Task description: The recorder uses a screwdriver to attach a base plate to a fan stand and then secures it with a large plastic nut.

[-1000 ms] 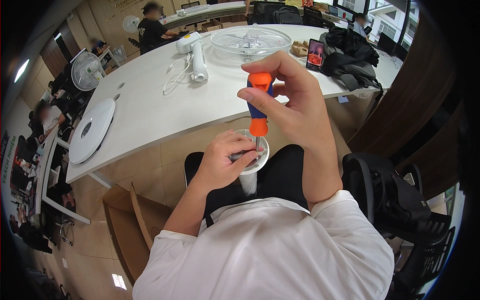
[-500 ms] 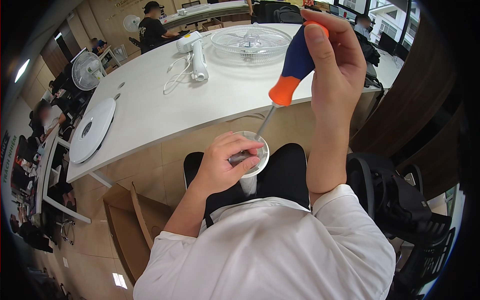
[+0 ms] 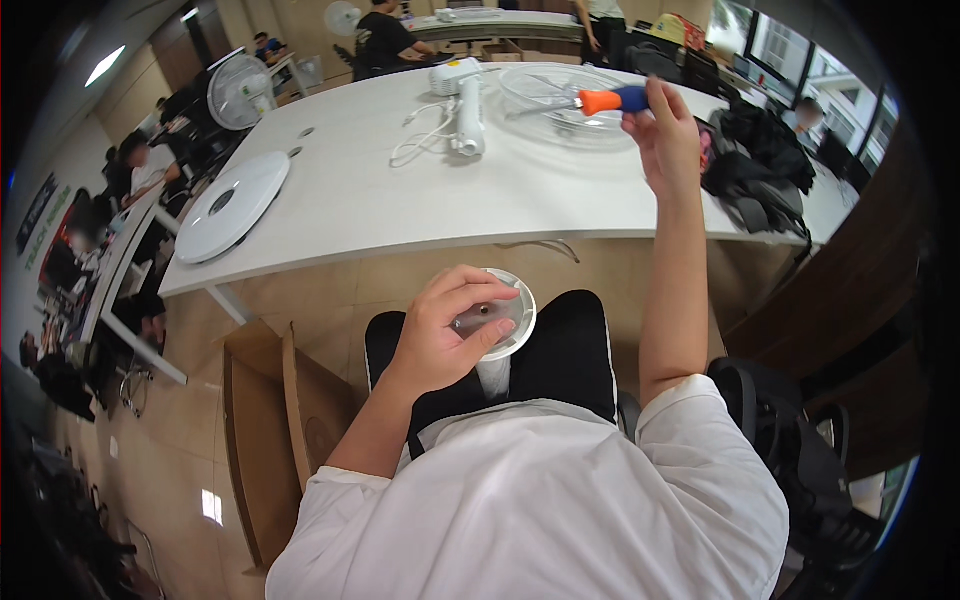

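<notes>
Between my knees stands a white round-rimmed hollow part (image 3: 524,337) on a pale stem, its open end facing up. My left hand (image 3: 440,325) grips it, with thumb and fingers curled over the rim; a small dark spot shows inside. My right hand (image 3: 668,135) is stretched out over the table, closed on the end of a screwdriver (image 3: 603,101) with an orange and blue handle. The shaft points left, in front of the clear fan grille (image 3: 540,133). Left of the grille lies a white fan motor housing with its neck (image 3: 468,125) and a loose white cord (image 3: 408,150).
A round white disc-shaped base (image 3: 260,190) rests at the left end of the white table (image 3: 370,210). An open cardboard box (image 3: 255,430) is on the floor to my left. Black bags (image 3: 755,160) lie on the table's right. Several people sit or stand farther off.
My right hand has moved forward, taking the screwdriver away from the white part and out over the table. The screwdriver now lies nearly level. My left hand stays on the part; the view has shifted.
</notes>
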`<act>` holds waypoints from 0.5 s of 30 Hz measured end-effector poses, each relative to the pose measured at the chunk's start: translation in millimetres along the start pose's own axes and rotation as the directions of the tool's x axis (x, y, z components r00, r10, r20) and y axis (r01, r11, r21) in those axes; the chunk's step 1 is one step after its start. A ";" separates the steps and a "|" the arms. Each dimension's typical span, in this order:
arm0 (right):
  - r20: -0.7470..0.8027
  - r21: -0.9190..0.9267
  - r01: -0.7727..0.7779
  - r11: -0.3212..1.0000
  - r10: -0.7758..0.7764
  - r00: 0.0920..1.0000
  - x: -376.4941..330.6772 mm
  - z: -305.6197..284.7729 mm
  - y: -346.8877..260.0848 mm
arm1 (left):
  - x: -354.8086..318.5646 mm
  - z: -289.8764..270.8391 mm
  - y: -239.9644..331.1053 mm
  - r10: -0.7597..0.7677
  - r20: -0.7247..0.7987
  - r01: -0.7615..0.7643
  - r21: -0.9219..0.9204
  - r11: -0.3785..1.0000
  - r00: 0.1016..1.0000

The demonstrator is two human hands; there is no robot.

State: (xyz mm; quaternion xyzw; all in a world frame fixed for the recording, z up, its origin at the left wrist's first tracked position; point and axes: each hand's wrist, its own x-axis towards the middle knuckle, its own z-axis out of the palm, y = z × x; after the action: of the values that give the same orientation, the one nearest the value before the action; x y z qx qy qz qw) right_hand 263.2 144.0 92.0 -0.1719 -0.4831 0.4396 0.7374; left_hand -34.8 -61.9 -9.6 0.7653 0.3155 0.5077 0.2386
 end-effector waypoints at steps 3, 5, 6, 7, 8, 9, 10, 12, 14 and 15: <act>0.025 0.054 -0.113 0.992 0.112 0.993 9.3 -44.1 45.5 | -14.8 -6.9 4.4 -0.035 -0.095 0.035 0.000 0.999 0.995; -0.071 -0.030 -0.166 0.986 0.164 0.984 9.4 -69.1 81.0 | -25.2 -11.0 6.3 -0.042 -0.152 0.045 0.013 0.999 0.988; -0.049 -0.018 -0.178 0.984 0.177 0.983 8.9 -79.0 100.4 | -31.4 -13.6 6.9 -0.040 -0.195 0.049 0.042 0.998 0.980; -0.092 -0.065 -0.192 0.979 0.185 0.978 8.1 -88.7 119.0 | -36.7 -16.1 8.0 -0.034 -0.235 0.052 0.069 0.996 0.971; -0.133 -0.109 -0.208 0.972 0.193 0.972 7.4 -93.9 137.2 | -42.0 -19.1 11.2 -0.039 -0.252 0.063 0.087 0.994 0.967; -0.113 -0.095 -0.219 0.971 0.208 0.972 5.7 -94.2 152.7 | -48.1 -22.7 16.2 -0.042 -0.292 0.079 0.118 0.990 0.955; -0.152 -0.167 -0.236 0.957 0.212 0.965 4.0 -93.8 167.4 | -54.2 -25.6 20.4 -0.042 -0.331 0.096 0.147 0.984 0.943; -0.195 -0.262 -0.247 0.933 0.200 0.960 4.3 -99.6 192.2 | -64.3 -28.8 28.6 -0.077 -0.364 0.145 0.164 0.976 0.928; -0.195 -0.343 -0.258 0.903 0.200 0.960 7.6 -103.9 207.2 | -71.1 -31.3 32.6 -0.111 -0.396 0.195 0.177 0.965 0.911; -0.206 -0.430 -0.260 0.865 0.187 0.960 10.8 -106.1 214.0 | -73.6 -32.6 33.5 -0.092 -0.403 0.188 0.205 0.961 0.910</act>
State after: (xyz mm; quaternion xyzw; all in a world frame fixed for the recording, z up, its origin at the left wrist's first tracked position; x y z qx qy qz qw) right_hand 253.2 289.6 -97.4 -0.4280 -0.4889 0.3827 0.6568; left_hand -78.0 -136.8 -20.7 0.6473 0.4699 0.5895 0.1129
